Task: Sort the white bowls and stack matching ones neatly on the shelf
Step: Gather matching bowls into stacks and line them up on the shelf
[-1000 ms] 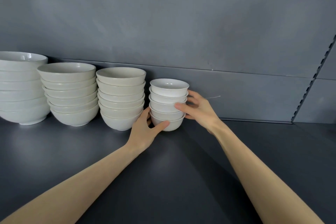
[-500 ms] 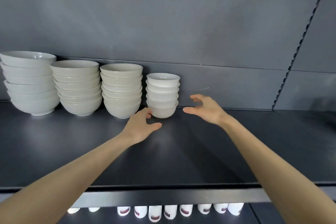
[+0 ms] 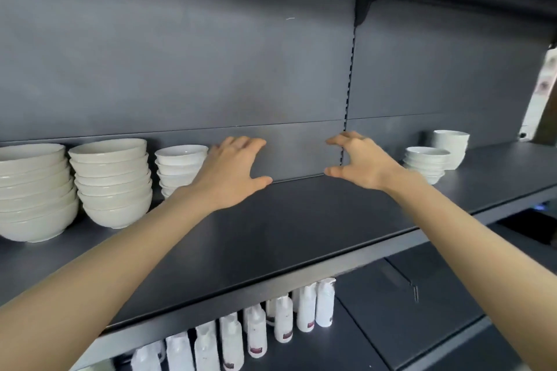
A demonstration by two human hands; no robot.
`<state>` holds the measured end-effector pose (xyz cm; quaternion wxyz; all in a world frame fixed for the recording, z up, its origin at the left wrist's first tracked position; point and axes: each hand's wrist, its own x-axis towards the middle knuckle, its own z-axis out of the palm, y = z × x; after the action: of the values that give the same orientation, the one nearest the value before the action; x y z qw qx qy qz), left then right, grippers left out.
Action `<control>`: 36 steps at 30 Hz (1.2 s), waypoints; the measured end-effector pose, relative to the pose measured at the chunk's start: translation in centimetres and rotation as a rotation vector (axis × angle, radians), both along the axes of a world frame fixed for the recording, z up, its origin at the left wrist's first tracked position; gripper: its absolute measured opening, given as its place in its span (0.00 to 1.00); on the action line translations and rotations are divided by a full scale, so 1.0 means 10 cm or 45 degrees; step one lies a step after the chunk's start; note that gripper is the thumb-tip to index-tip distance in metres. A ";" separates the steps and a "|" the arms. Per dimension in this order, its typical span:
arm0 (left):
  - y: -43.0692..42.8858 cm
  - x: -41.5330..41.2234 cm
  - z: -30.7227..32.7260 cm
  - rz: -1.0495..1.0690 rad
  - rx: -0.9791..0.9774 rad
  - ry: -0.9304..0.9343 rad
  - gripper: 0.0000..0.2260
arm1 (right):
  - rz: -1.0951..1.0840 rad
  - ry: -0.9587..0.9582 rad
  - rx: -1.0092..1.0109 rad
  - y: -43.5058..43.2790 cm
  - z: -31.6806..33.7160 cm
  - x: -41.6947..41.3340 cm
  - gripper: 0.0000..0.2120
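While the left hand (image 3: 233,170) and its wrist stand in front of it, the small-bowl stack (image 3: 179,166) shows only its left part, and its lowest bowls are hard to count. The largest stack (image 3: 33,193) is cut off by the left edge of the view. The middle stack (image 3: 113,181) between those two is in full sight. Far to the right, the low stack (image 3: 426,159) loses its near left side behind the right wrist. Just behind it, the taller white bowl (image 3: 450,146) is soft in focus, so it cannot be told whether it is one piece or several. On the level below, the bottles (image 3: 283,319) are partly covered by the front lip above them, and their labels are unreadable.

Both hands hold nothing. The left hand's fingers are spread and nearly straight, thumb out, just right of the small-bowl stack; contact cannot be judged. The right hand (image 3: 360,164) has loosely curved fingers set apart from its thumb, and it is left of the low stack.

Between the hands the dark shelf (image 3: 301,220) lies bare from its near front edge to the back panel (image 3: 211,69). The slotted upright (image 3: 349,69) runs down behind the right hand's fingers.
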<state>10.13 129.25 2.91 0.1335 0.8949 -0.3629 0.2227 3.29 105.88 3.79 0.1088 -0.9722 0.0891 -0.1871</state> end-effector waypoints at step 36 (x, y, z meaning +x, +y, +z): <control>-4.80 -1.02 0.13 -0.180 0.098 -0.271 0.32 | -0.231 -0.043 -0.174 -4.57 0.15 -1.46 0.32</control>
<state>-0.10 81.27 4.25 0.0751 0.8429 -0.4455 0.2923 -11.28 60.21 5.32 0.0265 -0.9620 0.1618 -0.2182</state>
